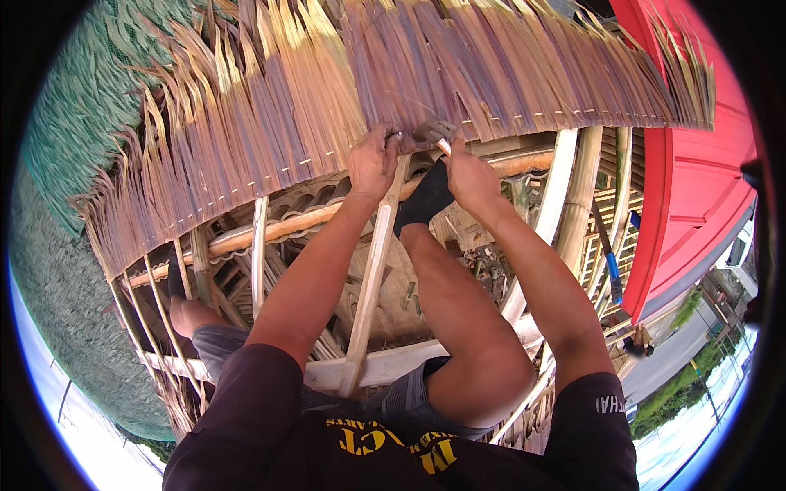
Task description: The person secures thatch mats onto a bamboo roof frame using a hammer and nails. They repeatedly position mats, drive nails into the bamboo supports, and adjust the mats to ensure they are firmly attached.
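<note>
A thatch panel of brown, dried palm leaves [303, 106] lies across the roof frame, with a stitched line along its near edge. At that edge, over a wooden rafter [378, 254], my left hand [373, 162] is closed, its fingers pinched together. What they hold is too small to make out. Just to the right, my right hand [473, 178] is wrapped round the pale handle of a hammer [435, 131]. The hammer's grey head rests close to the left fingertips, at the thatch edge. A thin strand curves over the leaves above it.
My foot in a black sock [426, 196] braces on the frame beside the rafter. Gaps open between the bamboo poles [580, 196]. A blue-handled saw [612, 266] hangs at the right, near a red metal roof [696, 196]. Green netting [82, 106] covers thatch at the left.
</note>
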